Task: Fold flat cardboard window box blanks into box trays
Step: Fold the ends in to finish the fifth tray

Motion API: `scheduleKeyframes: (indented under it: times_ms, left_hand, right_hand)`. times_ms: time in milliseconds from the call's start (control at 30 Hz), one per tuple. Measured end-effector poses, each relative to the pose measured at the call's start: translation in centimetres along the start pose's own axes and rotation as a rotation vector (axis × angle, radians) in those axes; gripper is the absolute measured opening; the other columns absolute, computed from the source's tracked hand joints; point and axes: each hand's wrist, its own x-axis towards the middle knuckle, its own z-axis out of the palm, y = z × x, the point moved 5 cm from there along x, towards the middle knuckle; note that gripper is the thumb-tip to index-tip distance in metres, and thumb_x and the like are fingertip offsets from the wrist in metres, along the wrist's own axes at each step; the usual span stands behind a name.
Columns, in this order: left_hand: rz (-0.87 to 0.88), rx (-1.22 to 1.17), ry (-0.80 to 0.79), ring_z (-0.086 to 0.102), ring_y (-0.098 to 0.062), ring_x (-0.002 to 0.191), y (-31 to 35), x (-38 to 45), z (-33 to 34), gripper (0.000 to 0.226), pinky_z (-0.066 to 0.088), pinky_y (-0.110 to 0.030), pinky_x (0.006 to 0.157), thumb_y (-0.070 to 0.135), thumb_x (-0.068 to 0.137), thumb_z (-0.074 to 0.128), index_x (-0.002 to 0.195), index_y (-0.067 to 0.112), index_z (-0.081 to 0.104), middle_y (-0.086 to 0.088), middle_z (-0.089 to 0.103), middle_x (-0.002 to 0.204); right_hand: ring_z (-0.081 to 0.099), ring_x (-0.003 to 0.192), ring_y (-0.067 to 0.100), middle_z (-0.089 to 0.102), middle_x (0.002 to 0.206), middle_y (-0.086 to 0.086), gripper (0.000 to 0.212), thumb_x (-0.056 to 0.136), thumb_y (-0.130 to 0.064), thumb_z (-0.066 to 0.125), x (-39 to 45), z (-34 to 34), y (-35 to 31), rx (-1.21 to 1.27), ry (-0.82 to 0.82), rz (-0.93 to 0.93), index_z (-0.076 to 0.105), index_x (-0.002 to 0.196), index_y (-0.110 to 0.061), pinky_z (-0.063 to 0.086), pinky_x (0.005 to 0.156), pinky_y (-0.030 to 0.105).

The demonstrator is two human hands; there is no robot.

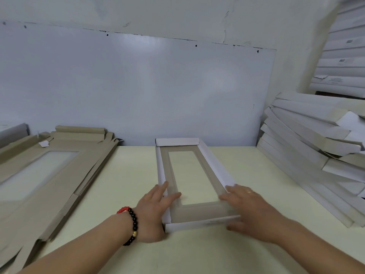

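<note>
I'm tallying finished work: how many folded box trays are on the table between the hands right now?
1. A single folded tray lies mid-table, left hand and right hand at its near corners. The folded boxes stacked at right are separate and too overlapped to count.

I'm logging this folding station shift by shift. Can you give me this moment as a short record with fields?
tray in work: folded box tray, walls up, window facing up, on the table
left hand: left hand, fingers straight against the tray's near left wall
right hand: right hand, flat on the near right corner
blanks: flat blanks, stacked left
finished: folded trays, piled right
</note>
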Motion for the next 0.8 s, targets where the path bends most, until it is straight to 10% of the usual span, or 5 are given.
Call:
scheduleKeyframes:
  times_ms: [133, 233, 333, 600, 800]
  left_hand:
    - [-0.114, -0.284, -0.008, -0.001, -0.016, 0.148, 0.8, -1.4, 1.1, 0.118, 0.027, -0.033, 0.116, 0.066, 0.062, 0.067, 0.145, 0.050, -0.015, 0.011, -0.039, 0.149]
    - [-0.168, -0.285, 0.109, 0.019, -0.021, 0.145, 2.0, -0.7, 1.6, 0.110, 0.026, -0.027, 0.115, 0.060, 0.074, 0.067, 0.150, 0.038, -0.009, 0.000, -0.036, 0.152]
    - [-0.234, -0.353, 0.187, 0.030, -0.026, 0.142, 2.8, 0.0, 1.7, 0.094, 0.027, -0.025, 0.113, 0.040, 0.090, 0.058, 0.151, 0.030, -0.012, -0.008, -0.033, 0.153]
    - [-0.333, -0.657, 0.245, 0.026, -0.022, 0.143, 3.3, -0.4, 0.6, 0.091, 0.028, -0.027, 0.113, 0.018, 0.088, 0.060, 0.153, 0.022, -0.003, -0.004, 0.001, 0.160]
    - [-0.524, -0.972, 0.389, 0.051, -0.015, 0.101, 1.4, -0.4, -0.4, 0.083, 0.042, -0.019, 0.077, 0.032, 0.088, 0.066, 0.149, 0.012, 0.014, 0.002, 0.048, 0.128]
  right_hand:
    - [0.042, 0.130, 0.014, 0.026, 0.155, -0.002, 0.055, 0.082, -0.046, 0.069, -1.2, -0.1, 4.2, 0.221, -0.164, 0.261, 0.045, 0.131, -0.045, 0.036, 0.103, 0.023]
    - [0.056, 0.084, 0.000, 0.061, 0.107, -0.010, 0.016, 0.085, -0.034, 0.067, -1.0, 0.0, 3.8, 0.274, -0.143, 0.239, 0.057, 0.087, -0.046, 0.043, 0.072, 0.011]
    - [0.042, 0.057, 0.005, 0.051, 0.068, -0.009, 0.030, 0.089, -0.029, 0.056, -0.5, 0.3, 3.4, 0.219, -0.152, 0.247, 0.048, 0.061, -0.031, 0.032, 0.052, 0.019]
    - [0.023, 0.059, 0.016, 0.027, 0.064, 0.004, 0.042, 0.091, -0.025, 0.053, 0.0, 0.2, 4.0, 0.277, -0.092, 0.212, 0.025, 0.061, -0.016, 0.018, 0.058, 0.032]
    - [0.026, 0.053, 0.011, 0.032, 0.056, -0.003, 0.041, 0.091, -0.023, 0.058, -0.3, 0.9, 4.5, 0.365, 0.001, 0.247, 0.035, 0.058, -0.015, 0.021, 0.053, 0.028]
